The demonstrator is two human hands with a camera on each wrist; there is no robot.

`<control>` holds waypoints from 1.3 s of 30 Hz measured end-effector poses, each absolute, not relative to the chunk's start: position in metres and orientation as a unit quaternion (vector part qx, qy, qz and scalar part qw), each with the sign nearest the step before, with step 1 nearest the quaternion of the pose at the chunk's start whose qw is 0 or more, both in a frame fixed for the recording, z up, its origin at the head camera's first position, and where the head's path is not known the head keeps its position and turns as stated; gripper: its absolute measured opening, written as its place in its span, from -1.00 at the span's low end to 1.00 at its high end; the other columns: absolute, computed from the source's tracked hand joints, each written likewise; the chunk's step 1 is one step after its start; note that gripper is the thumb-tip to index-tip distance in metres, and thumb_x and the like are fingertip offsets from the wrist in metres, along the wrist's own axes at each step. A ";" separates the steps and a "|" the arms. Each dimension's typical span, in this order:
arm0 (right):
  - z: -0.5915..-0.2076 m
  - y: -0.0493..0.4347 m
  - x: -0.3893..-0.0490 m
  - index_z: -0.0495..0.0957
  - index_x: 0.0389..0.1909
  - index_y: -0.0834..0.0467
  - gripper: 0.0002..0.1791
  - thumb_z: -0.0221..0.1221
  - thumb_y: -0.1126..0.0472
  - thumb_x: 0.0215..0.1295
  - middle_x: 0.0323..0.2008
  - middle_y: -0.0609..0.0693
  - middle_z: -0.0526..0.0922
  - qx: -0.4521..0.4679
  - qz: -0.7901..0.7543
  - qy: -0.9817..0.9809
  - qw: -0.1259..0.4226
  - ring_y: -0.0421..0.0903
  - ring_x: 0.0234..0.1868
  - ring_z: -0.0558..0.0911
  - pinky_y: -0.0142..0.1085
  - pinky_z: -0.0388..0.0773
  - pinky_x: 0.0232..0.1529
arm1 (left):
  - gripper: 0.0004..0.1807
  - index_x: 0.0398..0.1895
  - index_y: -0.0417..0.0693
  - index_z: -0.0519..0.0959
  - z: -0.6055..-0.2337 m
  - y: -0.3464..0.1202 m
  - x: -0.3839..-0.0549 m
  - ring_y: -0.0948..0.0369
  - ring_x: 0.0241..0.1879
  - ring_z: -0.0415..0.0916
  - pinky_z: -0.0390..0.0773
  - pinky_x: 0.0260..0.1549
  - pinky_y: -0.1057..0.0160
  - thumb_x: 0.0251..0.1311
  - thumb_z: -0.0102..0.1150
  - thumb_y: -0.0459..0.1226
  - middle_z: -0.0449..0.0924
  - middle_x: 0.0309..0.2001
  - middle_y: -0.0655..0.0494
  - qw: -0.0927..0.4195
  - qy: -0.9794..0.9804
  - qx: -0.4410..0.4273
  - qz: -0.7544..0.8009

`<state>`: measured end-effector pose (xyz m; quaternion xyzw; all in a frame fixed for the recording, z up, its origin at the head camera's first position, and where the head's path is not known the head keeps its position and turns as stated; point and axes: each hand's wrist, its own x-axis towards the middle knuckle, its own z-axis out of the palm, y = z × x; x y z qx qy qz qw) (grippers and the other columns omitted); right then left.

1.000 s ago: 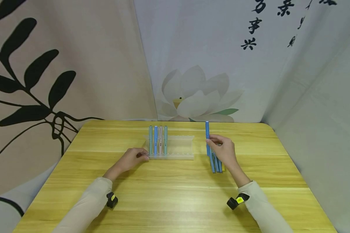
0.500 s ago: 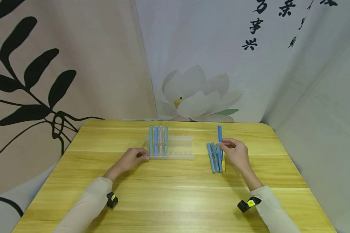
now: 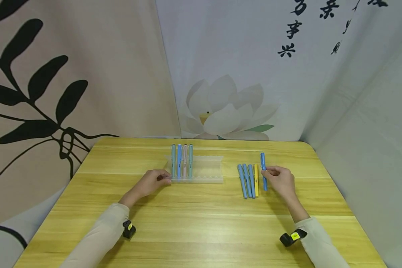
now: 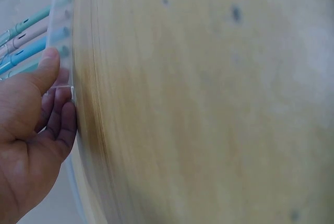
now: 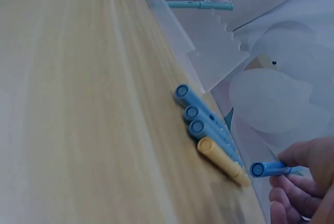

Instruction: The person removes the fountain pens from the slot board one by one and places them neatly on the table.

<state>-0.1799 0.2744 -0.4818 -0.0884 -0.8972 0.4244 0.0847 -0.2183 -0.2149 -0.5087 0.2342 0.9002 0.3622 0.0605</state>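
My left hand (image 3: 154, 179) pinches the near left corner of a clear plastic pen rack (image 3: 207, 181); in the left wrist view the thumb presses on its clear front strip. Several pens stand side by side in the rack's left part: green, blue (image 3: 179, 160), pink (image 3: 185, 160) and green (image 3: 190, 160). On the right, my right hand (image 3: 283, 181) holds a blue pen (image 3: 262, 162) between thumb and fingers, just right of a yellow pen (image 3: 256, 180). Three blue-grey pens (image 3: 242, 181) lie in a row left of the yellow one.
Both hands work over a wooden table (image 3: 187, 230), with its far edge close behind the rack. A printed curtain (image 3: 227, 67) hangs right behind that edge. Each wrist wears a small black camera (image 3: 128, 229).
The right hand has carried the blue pen rightward and nearer, from left of the loose pens, across them, to the right of the yellow pen. The left hand and rack stay put.
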 end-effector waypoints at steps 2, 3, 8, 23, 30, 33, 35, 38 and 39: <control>-0.484 0.277 -0.179 0.73 0.01 0.23 -0.60 0.34 0.00 0.35 -0.19 0.13 0.78 -0.093 0.420 -0.899 0.077 -0.14 -0.30 0.67 -0.31 0.56 -0.34 | -0.77 -0.03 -0.18 0.69 -0.509 -0.215 -0.218 0.23 -0.19 0.60 0.62 -0.13 0.17 0.40 0.26 -0.22 0.72 -0.17 0.09 0.058 0.900 0.237 0.362; -0.485 0.278 -0.179 0.72 0.00 0.24 -0.60 0.34 0.00 0.35 -0.20 0.13 0.78 -0.094 0.417 -0.901 0.074 -0.15 -0.32 0.67 -0.31 0.56 -0.34 | -0.77 -0.03 -0.17 0.69 -0.509 -0.215 -0.218 0.23 -0.19 0.59 0.62 -0.13 0.17 0.40 0.26 -0.22 0.72 -0.17 0.09 0.059 0.899 0.236 0.364; -0.489 0.280 -0.177 0.73 -0.01 0.26 -0.61 0.34 0.02 0.35 -0.22 0.13 0.77 -0.096 0.399 -0.910 0.058 -0.06 -0.31 0.70 -0.26 0.57 -0.35 | -0.78 -0.04 -0.15 0.70 -0.508 -0.215 -0.218 0.25 -0.19 0.60 0.62 -0.13 0.20 0.39 0.27 -0.21 0.72 -0.18 0.12 0.059 0.899 0.234 0.365; -0.499 0.279 -0.183 0.75 -0.08 0.24 -0.63 0.36 0.02 0.30 -0.25 0.11 0.77 -0.089 0.353 -0.931 0.033 0.03 -0.23 0.71 -0.17 0.55 -0.27 | -0.79 -0.06 -0.16 0.70 -0.509 -0.215 -0.218 0.26 -0.22 0.57 0.61 -0.17 0.24 0.39 0.27 -0.21 0.71 -0.21 0.13 0.057 0.900 0.236 0.362; -0.499 0.277 -0.183 0.73 -0.06 0.26 -0.61 0.33 0.01 0.34 -0.21 0.16 0.76 -0.090 0.355 -0.931 0.009 0.05 -0.23 0.70 -0.15 0.56 -0.28 | -0.79 -0.07 -0.16 0.70 -0.510 -0.214 -0.218 0.27 -0.23 0.58 0.61 -0.18 0.24 0.39 0.27 -0.22 0.71 -0.22 0.14 0.050 0.901 0.238 0.359; -0.498 0.276 -0.183 0.72 -0.07 0.27 -0.62 0.33 0.01 0.35 -0.21 0.17 0.75 -0.088 0.353 -0.931 0.001 0.05 -0.24 0.69 -0.16 0.56 -0.30 | -0.78 -0.06 -0.16 0.70 -0.510 -0.214 -0.219 0.26 -0.22 0.59 0.61 -0.17 0.23 0.39 0.28 -0.21 0.72 -0.21 0.13 0.050 0.901 0.239 0.359; -0.497 0.276 -0.182 0.72 -0.07 0.28 -0.61 0.33 0.02 0.35 -0.21 0.16 0.75 -0.085 0.353 -0.932 -0.004 0.05 -0.24 0.69 -0.18 0.56 -0.31 | -0.77 -0.05 -0.16 0.70 -0.510 -0.215 -0.219 0.25 -0.21 0.59 0.62 -0.16 0.21 0.39 0.27 -0.21 0.72 -0.19 0.11 0.049 0.901 0.241 0.357; -0.495 0.276 -0.183 0.72 -0.08 0.28 -0.61 0.33 0.00 0.35 -0.23 0.15 0.76 -0.084 0.356 -0.931 -0.009 0.04 -0.24 0.69 -0.20 0.55 -0.32 | -0.77 -0.05 -0.16 0.70 -0.509 -0.214 -0.218 0.25 -0.21 0.59 0.62 -0.15 0.20 0.38 0.28 -0.20 0.72 -0.19 0.11 0.051 0.902 0.237 0.356; -0.494 0.276 -0.183 0.72 -0.07 0.28 -0.60 0.33 0.00 0.35 -0.23 0.14 0.76 -0.083 0.358 -0.930 -0.010 0.04 -0.24 0.69 -0.20 0.54 -0.32 | -0.77 -0.06 -0.15 0.70 -0.508 -0.214 -0.218 0.25 -0.21 0.59 0.62 -0.15 0.21 0.38 0.28 -0.20 0.72 -0.19 0.11 0.052 0.903 0.236 0.357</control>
